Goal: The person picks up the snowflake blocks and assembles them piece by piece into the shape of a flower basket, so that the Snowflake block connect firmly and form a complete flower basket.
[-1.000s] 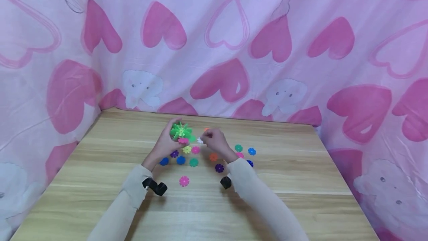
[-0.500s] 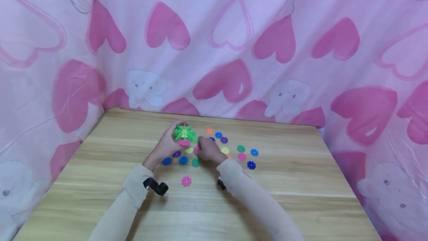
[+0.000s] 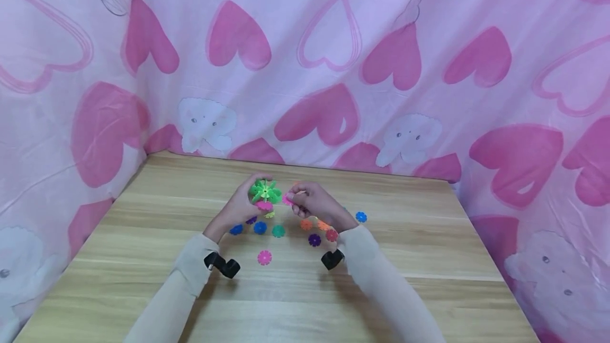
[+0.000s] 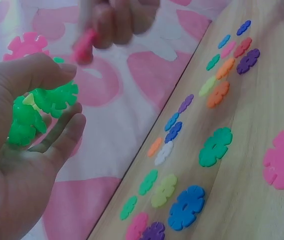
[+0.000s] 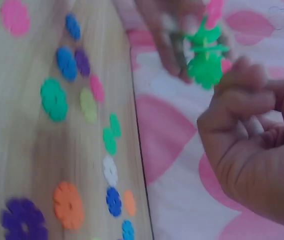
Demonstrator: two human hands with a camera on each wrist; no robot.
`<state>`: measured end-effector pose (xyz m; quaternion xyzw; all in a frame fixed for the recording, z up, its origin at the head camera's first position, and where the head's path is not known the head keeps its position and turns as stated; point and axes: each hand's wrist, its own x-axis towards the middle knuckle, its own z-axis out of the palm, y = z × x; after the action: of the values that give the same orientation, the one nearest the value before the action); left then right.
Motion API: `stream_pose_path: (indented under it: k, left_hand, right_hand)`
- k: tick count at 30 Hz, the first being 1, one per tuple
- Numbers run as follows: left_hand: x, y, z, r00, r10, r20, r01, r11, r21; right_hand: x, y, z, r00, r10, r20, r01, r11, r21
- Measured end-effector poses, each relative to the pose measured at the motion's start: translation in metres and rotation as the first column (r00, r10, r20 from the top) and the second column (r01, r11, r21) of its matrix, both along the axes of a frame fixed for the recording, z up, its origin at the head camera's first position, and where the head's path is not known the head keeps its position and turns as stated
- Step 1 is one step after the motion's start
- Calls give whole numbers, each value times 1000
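Observation:
My left hand (image 3: 235,209) holds a cluster of green flower-shaped interlocking discs (image 3: 266,191) between thumb and fingers. A pink disc (image 4: 25,46) is joined to the cluster beside the thumb, and a small yellow piece (image 4: 30,101) shows at its middle. Just to the right, my right hand (image 3: 318,206) pinches a loose pink disc (image 4: 85,46) between thumb and forefinger, its other fingers curled in. In the right wrist view that disc is mostly hidden behind the fingers, close to the green cluster (image 5: 205,70). Both hands are raised above the table.
Loose discs in several colours lie scattered on the wooden table (image 3: 267,306), among them a blue (image 3: 259,227), a green (image 3: 278,231), a dark purple (image 3: 314,240) and a white (image 4: 164,153) one. Behind the table hangs a pink heart-patterned curtain (image 3: 257,105).
My right hand has let go of a white disc, reached left to a pink disc on the table and lifted it back up to the right. The left hand keeps its hold.

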<state>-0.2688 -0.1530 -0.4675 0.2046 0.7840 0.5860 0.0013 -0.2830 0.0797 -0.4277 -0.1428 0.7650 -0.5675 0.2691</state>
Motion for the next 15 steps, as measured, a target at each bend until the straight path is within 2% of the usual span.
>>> stream_pose_path:
  k: [4, 7, 15]
  left_hand:
    - [1, 3, 2, 1000, -15, 18, 15, 1000, 6]
    - [3, 5, 4, 1000, -18, 21, 17, 1000, 11]
    - [3, 9, 4, 999, -32, -6, 32, 999, 17]
  right_hand:
    - [8, 4, 4, 992, 58, 114, -49, 996, -80]
    - [11, 4, 0, 984, 71, 164, -49, 990, -136]
    - [16, 4, -5, 979, 48, 197, -6, 978, -206]
